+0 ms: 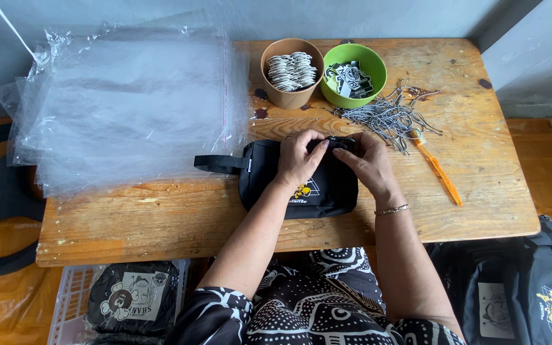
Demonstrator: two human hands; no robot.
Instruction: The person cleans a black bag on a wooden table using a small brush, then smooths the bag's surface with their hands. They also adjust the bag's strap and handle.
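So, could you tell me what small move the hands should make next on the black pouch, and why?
Probably reach the right hand to the pile of black-and-white cords and pick one up. Both hands, the left hand too, are pinching the top edge of the black pouch where the zipper seems to sit, no cord is in either grip, and the cords lie just beyond the right hand.

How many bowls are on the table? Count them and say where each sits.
2. The brown bowl sits at the table's far edge, above the left hand; the green bowl sits right beside it. None seems hidden.
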